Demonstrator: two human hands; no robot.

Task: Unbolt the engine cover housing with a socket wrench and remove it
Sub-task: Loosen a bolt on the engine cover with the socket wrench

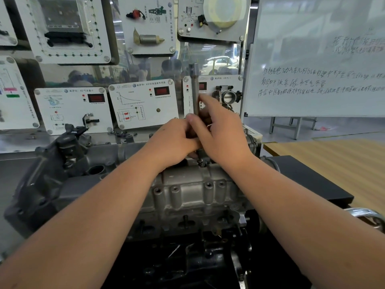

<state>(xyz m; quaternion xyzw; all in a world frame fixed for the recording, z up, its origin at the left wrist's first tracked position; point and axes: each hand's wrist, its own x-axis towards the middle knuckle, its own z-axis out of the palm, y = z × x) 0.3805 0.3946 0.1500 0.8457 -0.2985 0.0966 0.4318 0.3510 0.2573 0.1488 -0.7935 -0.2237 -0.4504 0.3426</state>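
Observation:
The grey cast engine cover housing (193,190) lies across the middle of the view on the engine block. A long steel socket wrench (195,90) stands nearly upright, its lower end on a bolt (201,162) at the housing's far edge. My left hand (177,140) grips the lower part of the wrench shaft. My right hand (218,134) wraps around the shaft just above and beside it, index finger stretched up along the tool. The tool's middle is hidden between both hands.
Dark engine parts (62,163) sit to the left, with a round opening (96,170). Training panels (143,105) line the wall behind. A whiteboard (316,65) stands at the right, above a wooden table (333,155). A black mat (308,184) lies under the engine's right side.

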